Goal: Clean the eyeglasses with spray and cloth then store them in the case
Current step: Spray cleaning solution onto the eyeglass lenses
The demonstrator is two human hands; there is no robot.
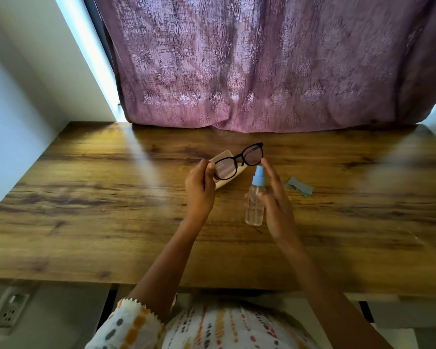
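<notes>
Above the wooden table point(86, 197), our left hand point(199, 190) pinches the likely fragile eyeglasses point(241, 157) by the rim; our right hand point(275, 205) grips the spray bottle point(254, 210).

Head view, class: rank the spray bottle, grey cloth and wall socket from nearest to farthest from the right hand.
1. The spray bottle: held in the right hand itself.
2. The grey cloth: on the table, just to the hand's right.
3. The wall socket: far left, below the table edge.
</notes>
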